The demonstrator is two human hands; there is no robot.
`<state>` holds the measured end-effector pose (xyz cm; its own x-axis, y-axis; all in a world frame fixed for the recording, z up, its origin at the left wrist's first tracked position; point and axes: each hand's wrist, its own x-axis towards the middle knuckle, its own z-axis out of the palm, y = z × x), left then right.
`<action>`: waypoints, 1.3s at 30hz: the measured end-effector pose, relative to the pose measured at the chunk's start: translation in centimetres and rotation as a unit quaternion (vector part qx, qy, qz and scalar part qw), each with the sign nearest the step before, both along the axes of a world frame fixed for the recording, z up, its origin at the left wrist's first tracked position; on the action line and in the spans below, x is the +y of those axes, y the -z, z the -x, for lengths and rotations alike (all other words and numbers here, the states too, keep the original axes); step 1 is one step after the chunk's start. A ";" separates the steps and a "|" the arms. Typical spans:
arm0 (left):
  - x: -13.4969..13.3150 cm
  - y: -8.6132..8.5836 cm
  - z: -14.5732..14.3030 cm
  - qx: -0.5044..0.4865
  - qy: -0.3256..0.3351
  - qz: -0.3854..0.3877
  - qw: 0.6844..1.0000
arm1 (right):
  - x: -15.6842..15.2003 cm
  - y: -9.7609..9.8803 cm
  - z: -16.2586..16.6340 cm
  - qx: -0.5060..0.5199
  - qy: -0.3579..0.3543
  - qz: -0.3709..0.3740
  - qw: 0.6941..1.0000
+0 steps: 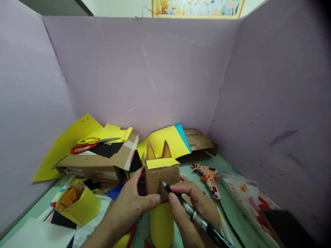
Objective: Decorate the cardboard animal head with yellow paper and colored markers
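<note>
A small cardboard box (155,177) with a yellow paper top (162,163) and two pointed, red-edged ears (166,150) stands before me. Below it is a rounded yellow paper piece (162,225); whether the two are joined is hidden. My left hand (129,203) grips the box's left side, thumb across its lower front. Between the thumb and fingers of my right hand (192,206) is a black pen (190,210), its tip at the front face of the box. Faint marks show on that face, too small to read.
Scissors (90,144) lie on a flattened cardboard box (90,167) at the left, near a yellow paper-covered tube (86,208). To the right are a patterned glue gun (210,177) with a black cord and a printed plastic bag (250,199). Pale panels (144,69) enclose the table.
</note>
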<state>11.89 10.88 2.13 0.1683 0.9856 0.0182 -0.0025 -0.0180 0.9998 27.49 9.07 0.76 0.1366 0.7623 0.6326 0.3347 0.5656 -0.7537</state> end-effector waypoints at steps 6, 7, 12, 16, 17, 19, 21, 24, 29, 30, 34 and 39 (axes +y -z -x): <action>-0.1 -0.4 -0.1 0.003 0.001 0.008 1.000 | -0.2 0.0 0.1 0.005 0.000 -0.015 1.000; -0.1 -0.5 -0.2 0.004 -0.001 0.008 1.000 | -0.2 0.0 0.1 0.004 0.003 -0.016 1.000; 0.0 -0.5 -0.1 0.007 0.004 0.005 1.000 | -0.2 0.2 0.3 0.003 0.020 -0.012 1.000; 0.0 -0.6 -0.2 0.012 -0.004 0.013 1.000 | 0.1 0.6 0.5 0.006 0.006 -0.027 1.000; -0.1 -0.6 -0.2 0.015 -0.007 0.015 1.000 | 0.2 0.7 0.5 0.002 0.007 -0.032 0.999; -0.1 -0.7 -0.3 0.021 -0.010 0.016 1.000 | 0.3 0.8 0.5 -0.005 0.010 -0.041 0.999; -0.1 -0.9 -0.4 0.023 -0.006 0.011 1.000 | 0.4 0.9 0.5 -0.008 0.013 -0.046 0.999; -0.1 -1.0 -0.5 0.026 -0.004 0.006 1.000 | 0.4 0.9 0.5 -0.008 0.013 -0.046 0.999; -0.1 -0.9 -0.5 0.029 -0.008 0.017 0.999 | 0.2 0.7 0.2 -0.029 -0.002 -0.042 0.999; -0.1 -0.9 -0.5 0.026 -0.009 0.018 0.999 | 0.2 0.7 0.2 -0.033 -0.003 -0.039 0.999; -0.2 -1.0 -0.5 0.023 -0.012 0.025 0.999 | 0.3 0.4 -0.2 -0.037 -0.016 -0.033 0.999; -0.2 -0.7 -0.3 0.014 -0.006 0.009 1.000 | 0.3 0.3 -0.3 -0.029 -0.023 -0.021 0.999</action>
<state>12.19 10.73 2.87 0.1572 0.9876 -0.0050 0.0263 0.0008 0.9997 27.82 9.35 0.44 0.0637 0.7400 0.6696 0.3508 0.6116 -0.7092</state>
